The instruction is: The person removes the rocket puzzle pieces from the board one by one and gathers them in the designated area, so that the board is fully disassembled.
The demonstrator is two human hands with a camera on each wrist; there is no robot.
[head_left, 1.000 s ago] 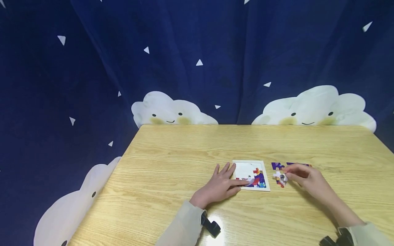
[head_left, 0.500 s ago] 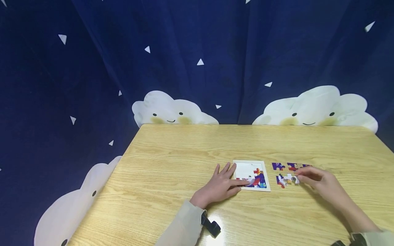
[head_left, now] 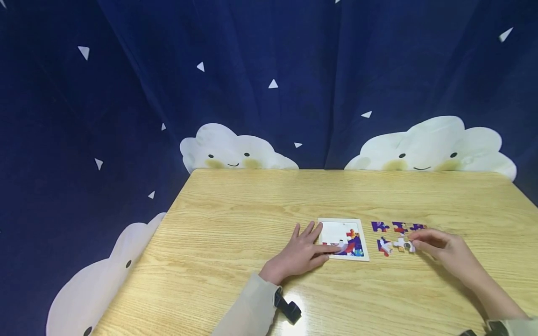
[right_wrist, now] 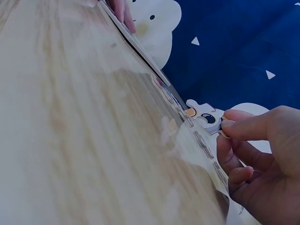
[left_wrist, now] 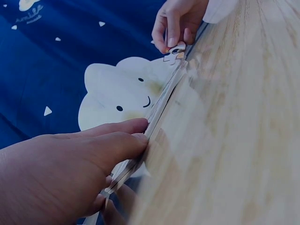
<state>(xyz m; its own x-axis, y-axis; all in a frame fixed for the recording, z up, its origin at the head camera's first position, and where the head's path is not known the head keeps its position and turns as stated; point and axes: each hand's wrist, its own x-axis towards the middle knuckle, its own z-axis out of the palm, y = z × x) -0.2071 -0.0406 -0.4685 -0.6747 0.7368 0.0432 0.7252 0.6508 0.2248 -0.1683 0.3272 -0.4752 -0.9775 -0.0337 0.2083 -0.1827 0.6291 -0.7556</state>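
In the head view, my left hand (head_left: 296,256) rests on the left side of a white-rimmed puzzle tray (head_left: 334,232), its fingers extended. Several joined pieces in purple, red and blue fill the tray's lower and right parts; the rest of its bed is white. Right of the tray, my right hand (head_left: 449,254) pinches a white puzzle piece (right_wrist: 206,116) with a dark round eye between thumb and finger. The right wrist view shows this piece tilted up just above the loose ones. A red and white loose piece (head_left: 384,246) lies left of it.
A row of purple puzzle pieces (head_left: 380,227) lies behind the pinched one on the wooden table (head_left: 252,200). A dark blue curtain (head_left: 235,70) with white clouds hangs behind the table's far edge.
My right hand has moved right with the white puzzle piece, away from the tray, uncovering the loose pieces behind. My left hand stays on the tray.
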